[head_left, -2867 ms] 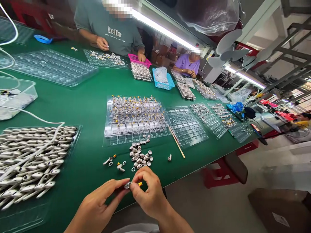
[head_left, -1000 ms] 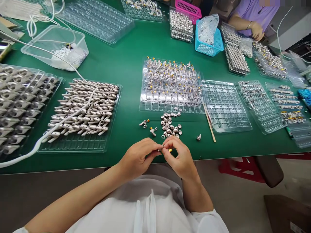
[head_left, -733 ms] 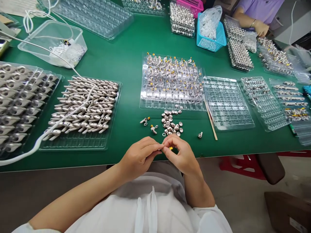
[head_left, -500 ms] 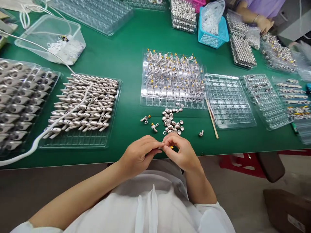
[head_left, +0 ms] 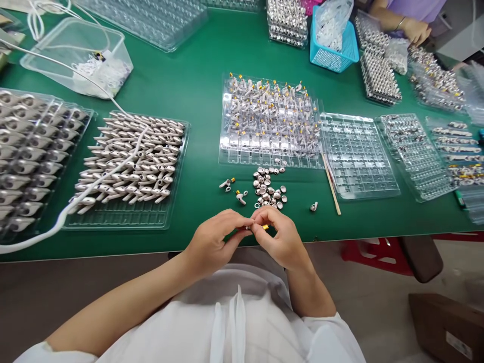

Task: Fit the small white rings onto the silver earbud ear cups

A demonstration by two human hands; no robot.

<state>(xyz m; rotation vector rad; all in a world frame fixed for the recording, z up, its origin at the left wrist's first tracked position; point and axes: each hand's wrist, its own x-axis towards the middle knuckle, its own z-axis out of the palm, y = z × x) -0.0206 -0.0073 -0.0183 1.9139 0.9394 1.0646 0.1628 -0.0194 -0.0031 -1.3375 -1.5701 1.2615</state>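
Note:
Above the table's front edge, my left hand (head_left: 214, 237) and my right hand (head_left: 283, 241) meet fingertip to fingertip. Between them they pinch a small earbud part (head_left: 265, 227); its gold-coloured tab shows under my right fingers, and the rest is mostly covered. Just beyond my fingertips lies a loose pile of small oval metallic earbud caps (head_left: 263, 187). Left of the pile are two earbud pieces with gold tabs, one nearer (head_left: 241, 197) and one farther (head_left: 227, 183). A single earbud piece (head_left: 313, 206) lies to the right.
A clear tray (head_left: 270, 121) of gold-tabbed earbud pieces stands ahead, with a second clear tray (head_left: 359, 156) and a thin stick (head_left: 333, 189) beside it. At left, a white cable (head_left: 102, 176) crosses a tray of earbud shells (head_left: 132, 156). A co-worker's hand (head_left: 415, 31) is at far right.
Both hands keep their pinch near the same spot, with only slight finger movement; the gold tab shows a little more. The co-worker's hand has shifted slightly right.

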